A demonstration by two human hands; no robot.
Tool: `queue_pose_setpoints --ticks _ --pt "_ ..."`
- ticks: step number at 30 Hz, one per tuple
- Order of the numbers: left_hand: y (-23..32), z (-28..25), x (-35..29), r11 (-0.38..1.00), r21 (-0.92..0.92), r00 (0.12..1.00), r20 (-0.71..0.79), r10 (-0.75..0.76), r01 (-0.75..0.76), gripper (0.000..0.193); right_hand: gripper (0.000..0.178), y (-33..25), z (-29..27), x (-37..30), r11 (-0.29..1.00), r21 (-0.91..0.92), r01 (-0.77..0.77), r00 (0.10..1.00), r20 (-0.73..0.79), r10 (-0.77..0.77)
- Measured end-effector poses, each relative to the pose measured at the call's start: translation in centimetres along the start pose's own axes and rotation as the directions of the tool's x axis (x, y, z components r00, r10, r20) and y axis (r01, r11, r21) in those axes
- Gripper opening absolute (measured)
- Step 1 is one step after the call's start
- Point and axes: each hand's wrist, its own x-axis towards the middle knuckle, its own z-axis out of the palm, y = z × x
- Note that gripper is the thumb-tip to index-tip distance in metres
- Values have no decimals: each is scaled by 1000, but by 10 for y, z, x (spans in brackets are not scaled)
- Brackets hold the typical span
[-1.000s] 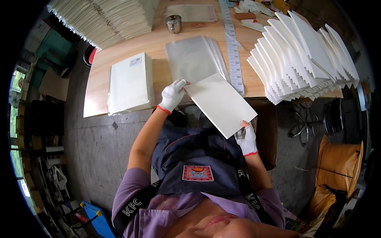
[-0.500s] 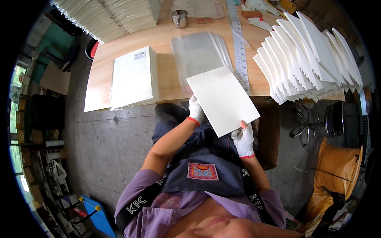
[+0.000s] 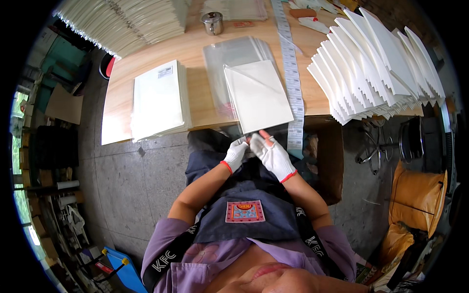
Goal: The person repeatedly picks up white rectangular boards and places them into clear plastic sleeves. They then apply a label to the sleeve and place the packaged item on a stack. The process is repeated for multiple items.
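Note:
A white rectangular board (image 3: 261, 93) lies inside a clear plastic sleeve (image 3: 232, 105), its near end at the table's front edge. Just below that end, my left hand (image 3: 235, 153) in a white knit glove is closed at the sleeve's near edge, a bare fingertip showing. Close beside it, my right hand (image 3: 272, 158), gloved alike, has its fingers stretched toward the left fingertips, with a bare digit pointing up at the board. Under the board's far part lies a pile of clear sleeves (image 3: 217, 58).
Left on the table sits a wrapped white stack (image 3: 156, 105) with a label. A strip of printed labels (image 3: 293, 83) runs along the right of the sleeves. Fanned white boards (image 3: 361, 73) stand at right, a metal cup (image 3: 212, 24) at the back. A cardboard box (image 3: 330, 168) is below.
The white board has gone from my hands into a clear sleeve over the sleeve pile. My right hand has let go of the board and moved left, beside my left hand.

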Motion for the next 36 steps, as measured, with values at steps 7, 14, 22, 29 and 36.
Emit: queue_pose_setpoints --ticks 7,14,22,29,36 --pt "27 -4 -19 972 182 987 -29 155 -148 21 36 -22 47 16 -802 -480 356 735 674 -77" --pt "24 -15 -17 938 333 995 0 100 -94 20 19 -27 68 59 -872 -136 470 509 849 142" --pt "42 -23 -25 908 408 996 43 84 -94 26 38 -41 47 65 -868 -175 465 607 777 168" --pt "38 -26 -16 947 220 962 -94 258 -233 29 28 -45 41 60 -923 -151 354 549 833 74" --pt "43 -42 -30 979 175 994 -25 107 -101 23 21 -5 48 28 -822 -433 369 806 589 52"
